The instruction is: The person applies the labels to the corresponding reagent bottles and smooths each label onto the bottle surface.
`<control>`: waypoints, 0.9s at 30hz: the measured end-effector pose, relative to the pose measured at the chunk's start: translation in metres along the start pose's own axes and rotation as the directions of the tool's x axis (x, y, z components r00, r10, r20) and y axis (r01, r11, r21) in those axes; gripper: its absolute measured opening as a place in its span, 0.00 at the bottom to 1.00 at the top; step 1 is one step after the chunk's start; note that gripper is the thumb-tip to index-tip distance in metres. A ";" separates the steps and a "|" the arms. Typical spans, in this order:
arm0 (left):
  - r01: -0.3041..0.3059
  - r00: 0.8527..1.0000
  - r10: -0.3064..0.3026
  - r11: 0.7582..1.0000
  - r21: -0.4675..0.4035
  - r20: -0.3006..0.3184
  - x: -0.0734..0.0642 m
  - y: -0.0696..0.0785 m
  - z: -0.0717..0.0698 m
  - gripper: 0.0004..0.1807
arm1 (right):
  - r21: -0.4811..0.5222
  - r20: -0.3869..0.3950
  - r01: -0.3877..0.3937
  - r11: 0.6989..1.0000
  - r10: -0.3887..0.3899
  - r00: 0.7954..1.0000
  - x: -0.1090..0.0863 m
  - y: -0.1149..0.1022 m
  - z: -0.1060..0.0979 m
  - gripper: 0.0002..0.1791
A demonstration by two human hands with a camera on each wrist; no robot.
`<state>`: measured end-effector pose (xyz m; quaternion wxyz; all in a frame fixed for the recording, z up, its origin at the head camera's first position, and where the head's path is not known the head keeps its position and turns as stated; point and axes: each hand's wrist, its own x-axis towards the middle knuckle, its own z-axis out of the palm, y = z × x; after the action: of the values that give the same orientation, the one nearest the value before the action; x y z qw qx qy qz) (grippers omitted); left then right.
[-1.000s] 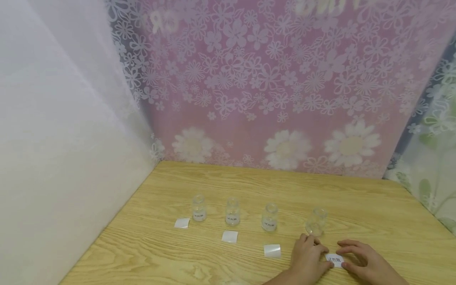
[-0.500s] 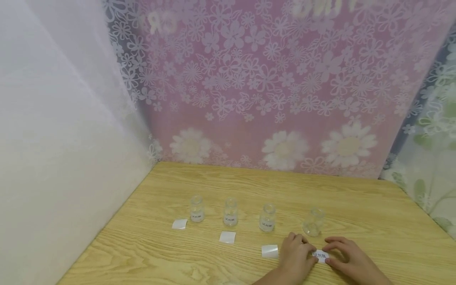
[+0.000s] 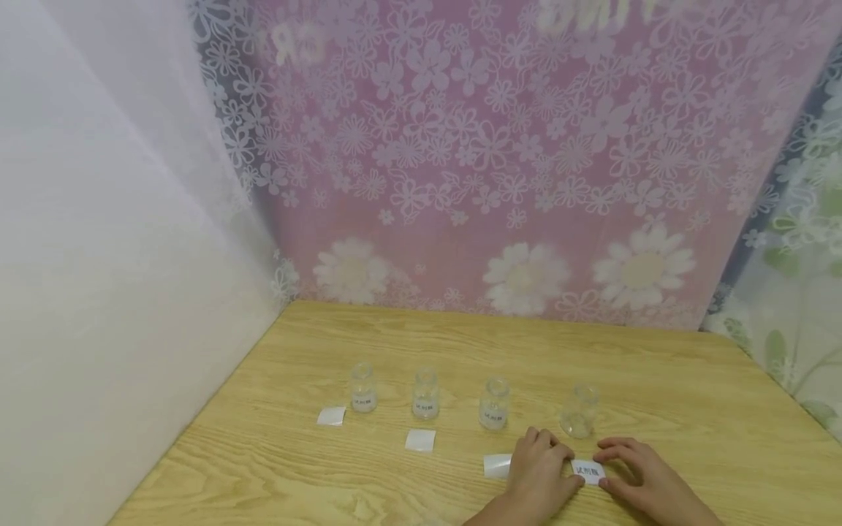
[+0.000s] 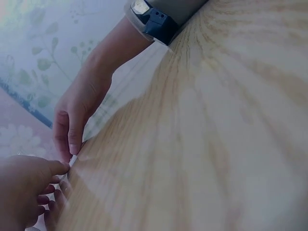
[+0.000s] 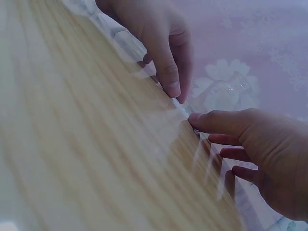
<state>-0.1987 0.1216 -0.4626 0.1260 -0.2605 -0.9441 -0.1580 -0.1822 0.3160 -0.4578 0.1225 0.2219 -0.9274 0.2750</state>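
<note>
A small white label point(image 3: 588, 471) with printed black characters lies low over the table near its front, between my two hands. My left hand point(image 3: 541, 467) pinches its left edge with thumb and index finger. At the opposite edge, the thumb and index finger of my right hand point(image 3: 641, 475) hold the right corners. Both wrist views show the label nearly edge-on, with the right hand point(image 4: 79, 113) facing the left hand point(image 5: 159, 43) across it. Just behind the hands is a clear glass bottle point(image 3: 580, 413) with no label showing.
Left of that bottle stand three similar bottles, each labelled: the nearest point(image 3: 494, 403), the middle point(image 3: 425, 394) and the farthest point(image 3: 363, 387). Blank white squares lie in front: one point(image 3: 331, 416), another point(image 3: 420, 440), and a third point(image 3: 498, 465) partly behind my left hand.
Both hands have shifted left with the label between them. My left hand now covers part of the nearest blank square. The bottles stay in place; the head view has moved slightly.
</note>
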 end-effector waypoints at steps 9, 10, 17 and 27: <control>-0.027 0.999 0.026 1.000 -0.008 -0.038 0.000 0.000 -0.003 0.13 | 0.010 0.018 -0.047 0.999 0.047 0.999 0.001 -0.001 -0.001 0.09; -0.029 0.999 0.028 1.000 -0.010 -0.038 -0.001 0.000 -0.003 0.12 | 0.015 0.021 -0.044 0.999 0.044 0.999 0.001 0.000 -0.001 0.09; -0.033 0.999 0.032 0.999 -0.024 -0.036 -0.002 0.001 -0.002 0.12 | -0.036 0.014 -0.004 0.999 0.004 1.000 0.000 0.002 0.000 0.08; -0.059 0.996 0.057 0.998 -0.030 -0.070 -0.002 -0.001 0.001 0.13 | -0.042 0.031 -0.041 0.998 0.042 0.999 0.001 0.000 0.002 0.14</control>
<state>-0.1976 0.1205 -0.4639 0.1591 -0.2843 -0.9284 -0.1785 -0.1833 0.3151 -0.4588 0.1064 0.2043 -0.9392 0.2547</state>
